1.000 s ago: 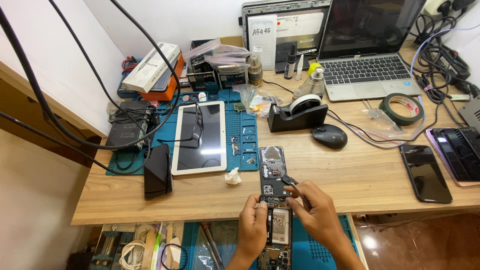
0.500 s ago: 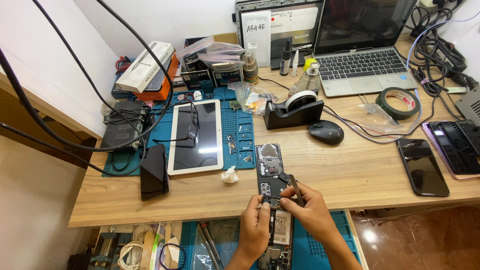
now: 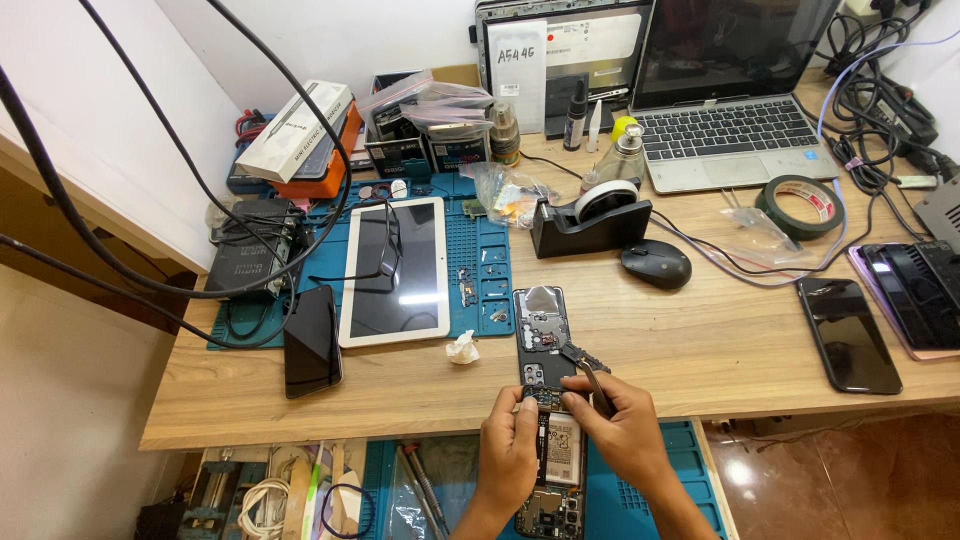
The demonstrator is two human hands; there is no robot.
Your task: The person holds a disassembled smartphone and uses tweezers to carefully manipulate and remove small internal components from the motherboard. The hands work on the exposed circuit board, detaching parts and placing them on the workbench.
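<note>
An opened black phone [image 3: 543,335] with bare circuit parts lies on the wooden table's front edge [image 3: 700,395]. My left hand [image 3: 507,455] pinches its near end. My right hand [image 3: 622,432] grips thin metal tweezers [image 3: 594,381] whose tips touch the phone's inside. Below my hands, a second opened phone [image 3: 555,480] with a white battery rests on a lower blue mat [image 3: 640,495].
A white tablet [image 3: 396,270] lies on a blue mat [image 3: 480,250], a black phone [image 3: 311,340] left of it. A tape dispenser [image 3: 590,218], a mouse [image 3: 656,264], a green tape roll [image 3: 799,206], a laptop [image 3: 725,120] and another dark phone [image 3: 848,333] crowd the table. Black cables [image 3: 150,200] hang left.
The view has shifted slightly, so the table sits higher in frame. My hands stay on the opened phone, the tweezers still at its inside.
</note>
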